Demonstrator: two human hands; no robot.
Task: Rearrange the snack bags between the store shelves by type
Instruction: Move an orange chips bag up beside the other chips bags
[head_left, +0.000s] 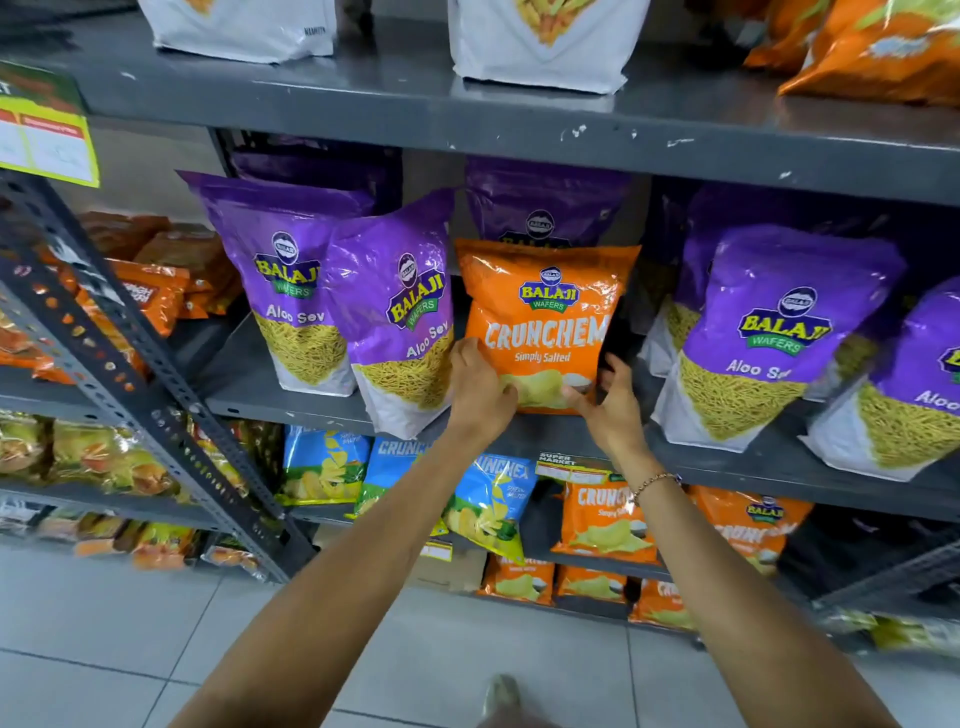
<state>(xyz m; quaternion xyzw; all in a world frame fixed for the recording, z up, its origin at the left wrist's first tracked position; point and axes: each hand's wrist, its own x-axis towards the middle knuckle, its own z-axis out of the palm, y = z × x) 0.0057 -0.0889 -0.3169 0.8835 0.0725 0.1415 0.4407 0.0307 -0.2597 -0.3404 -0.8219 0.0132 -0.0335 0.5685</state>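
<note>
- The orange chips bag (543, 322) stands on the middle shelf (291, 405), w/ purple Aloo Sev bags (400, 312) on both sides of it & one right behind.
- My left hand (480, 387) is on the orange bag's bottom left corner, fingers curled on it.
- My right hand (613, 402) is at the bag's bottom right corner, fingers spread wide; thumb touches the bag, not squeezing yet.
- I think the bag is light, puffy & slippery, and the chips inside can break.
- Best to hold both sides low, soft grip, no squashing.
- More orange bags (605, 519) sit one shelf below this bag, so prob. it goes there.
</note>
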